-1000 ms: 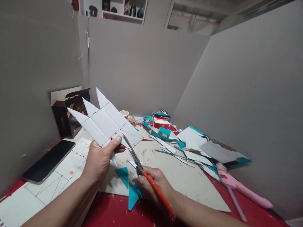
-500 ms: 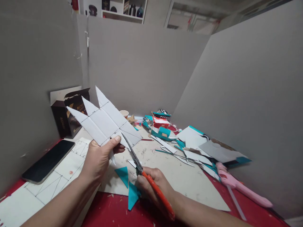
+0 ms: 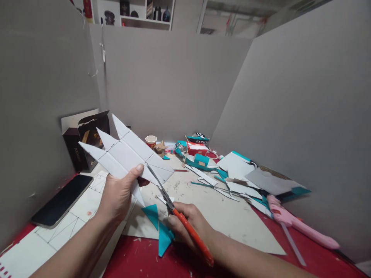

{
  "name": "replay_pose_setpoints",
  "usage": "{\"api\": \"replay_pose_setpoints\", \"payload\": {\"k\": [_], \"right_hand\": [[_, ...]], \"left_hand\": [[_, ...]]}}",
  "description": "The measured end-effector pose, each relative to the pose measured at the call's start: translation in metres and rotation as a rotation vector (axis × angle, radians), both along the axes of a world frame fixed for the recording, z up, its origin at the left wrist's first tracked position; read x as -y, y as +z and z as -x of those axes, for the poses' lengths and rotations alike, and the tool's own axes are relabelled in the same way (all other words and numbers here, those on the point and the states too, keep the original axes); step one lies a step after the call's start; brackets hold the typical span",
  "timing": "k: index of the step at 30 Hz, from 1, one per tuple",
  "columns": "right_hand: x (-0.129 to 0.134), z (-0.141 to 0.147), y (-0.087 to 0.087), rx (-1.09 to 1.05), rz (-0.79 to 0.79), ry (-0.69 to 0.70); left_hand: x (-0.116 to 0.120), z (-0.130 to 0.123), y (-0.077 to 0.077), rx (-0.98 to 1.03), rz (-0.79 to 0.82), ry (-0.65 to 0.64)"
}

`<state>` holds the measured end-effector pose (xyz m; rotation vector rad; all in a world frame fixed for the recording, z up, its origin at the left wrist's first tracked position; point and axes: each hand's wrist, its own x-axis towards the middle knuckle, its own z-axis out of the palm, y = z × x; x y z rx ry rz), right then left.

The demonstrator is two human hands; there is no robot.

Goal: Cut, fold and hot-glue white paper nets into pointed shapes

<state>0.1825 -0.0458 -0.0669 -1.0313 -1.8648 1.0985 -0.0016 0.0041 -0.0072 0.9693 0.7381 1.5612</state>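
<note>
My left hand (image 3: 120, 193) grips a white piece of cardboard (image 3: 127, 152), thumb on top and fingers mostly hidden beneath. Three pointed flaps stick out at its far left end, and pen lines cross its face. In my right hand (image 3: 189, 222) are scissors with orange handles (image 3: 194, 233). Their blades lie at the cardboard's near right part, one showing over the face close to a drawn line. Teal triangular offcuts (image 3: 165, 237) rest on the table below the scissors.
A phone (image 3: 62, 200) lies on paper with drawn lines (image 3: 60, 231) at left, before a dark box (image 3: 84, 144). Cardboard strips (image 3: 243, 190) and a pink glue gun (image 3: 301, 227) are at right. A paper cup (image 3: 151, 141) stands at the back.
The cardboard sits slightly lower and further left in view, still in my left hand. My right hand keeps the scissors at nearly the same spot on it. The camera view has shifted a little.
</note>
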Motion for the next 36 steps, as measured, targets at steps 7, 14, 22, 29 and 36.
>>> {"api": "replay_pose_setpoints", "payload": {"k": [7,14,22,29,36], "right_hand": [[0.001,-0.002,-0.004,-0.064,0.047,0.02],[0.002,-0.003,-0.004,-0.074,0.09,0.01],[-0.001,-0.006,-0.002,-0.055,0.135,0.002],[0.002,-0.004,0.009,0.022,0.054,0.004],[-0.002,-0.005,-0.002,-0.038,0.086,-0.018]], "left_hand": [[0.001,-0.001,0.0,0.003,0.005,-0.025],[0.001,-0.001,-0.001,0.009,0.026,-0.024],[0.0,-0.001,0.001,0.01,0.023,0.0],[0.003,-0.002,0.0,-0.028,0.078,-0.04],[0.004,-0.002,0.0,-0.022,0.078,-0.048]]}}
